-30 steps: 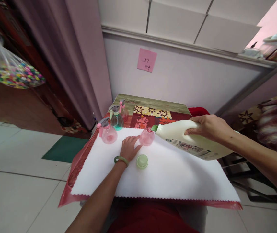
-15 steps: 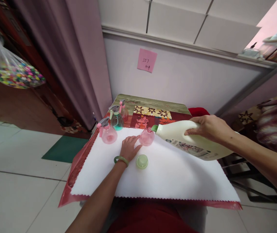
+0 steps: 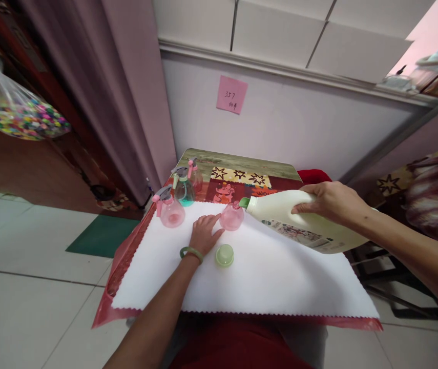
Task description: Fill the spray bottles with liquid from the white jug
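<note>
My right hand is closed round the handle of a large cream detergent jug, tipped onto its side. The jug's green spout meets the narrow neck of a pink spray bottle, which stands upright without its spray head. Any liquid passing between them is too small to make out. My left hand, with a green bangle at the wrist, holds that bottle's left side between thumb and fingers. In front of the bottle, a pale green cap lies on the white cloth.
On the left stand a pink bottle with a grey-and-pink spray head, a dark teal spray bottle and another pink one. A patterned tabletop meets the wall behind. A person's checked clothing shows at right.
</note>
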Action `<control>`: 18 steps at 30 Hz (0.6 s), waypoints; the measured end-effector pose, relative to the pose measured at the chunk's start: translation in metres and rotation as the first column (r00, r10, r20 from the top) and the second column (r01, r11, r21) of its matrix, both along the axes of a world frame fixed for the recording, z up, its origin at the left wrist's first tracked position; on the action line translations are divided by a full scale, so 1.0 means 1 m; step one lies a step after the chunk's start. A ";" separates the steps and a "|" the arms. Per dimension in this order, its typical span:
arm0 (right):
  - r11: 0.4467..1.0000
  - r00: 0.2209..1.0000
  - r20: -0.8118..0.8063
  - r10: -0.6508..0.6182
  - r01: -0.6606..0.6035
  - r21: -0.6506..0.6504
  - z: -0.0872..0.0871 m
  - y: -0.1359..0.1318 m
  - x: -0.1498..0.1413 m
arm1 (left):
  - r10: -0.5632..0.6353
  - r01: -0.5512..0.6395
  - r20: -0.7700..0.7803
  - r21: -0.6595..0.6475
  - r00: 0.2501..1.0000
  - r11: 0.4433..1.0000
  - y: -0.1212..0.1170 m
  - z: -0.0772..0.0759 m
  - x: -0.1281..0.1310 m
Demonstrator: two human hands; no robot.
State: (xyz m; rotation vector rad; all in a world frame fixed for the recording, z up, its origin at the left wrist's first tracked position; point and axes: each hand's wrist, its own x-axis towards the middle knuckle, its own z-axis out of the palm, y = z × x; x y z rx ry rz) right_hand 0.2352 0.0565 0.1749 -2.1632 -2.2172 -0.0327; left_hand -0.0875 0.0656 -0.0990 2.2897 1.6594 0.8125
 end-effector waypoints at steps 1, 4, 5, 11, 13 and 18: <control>1.000 1.000 -0.001 -0.003 0.003 0.000 0.000 0.000 0.000 | -0.001 0.001 0.001 0.000 1.000 1.000 0.000 0.000 0.000; 1.000 1.000 -0.003 -0.021 0.021 -0.005 0.000 0.000 0.000 | -0.004 0.004 0.006 0.001 1.000 1.000 0.001 -0.001 0.000; 1.000 1.000 -0.007 -0.022 0.022 -0.005 0.000 0.000 0.000 | -0.005 0.005 0.008 0.002 1.000 1.000 0.001 -0.001 0.000; 1.000 0.995 -0.103 -0.019 0.019 0.002 -0.011 -0.005 0.005 | -0.008 0.008 0.010 0.012 1.000 1.000 0.001 -0.003 -0.001; 1.000 0.984 -0.177 -0.021 0.024 0.017 -0.023 -0.008 0.013 | -0.006 0.006 0.007 0.013 1.000 1.000 0.001 -0.004 -0.001; 0.993 0.845 -0.534 -0.037 0.090 0.074 -0.057 -0.020 0.044 | 0.007 -0.007 -0.004 0.012 1.000 1.000 0.002 -0.006 -0.002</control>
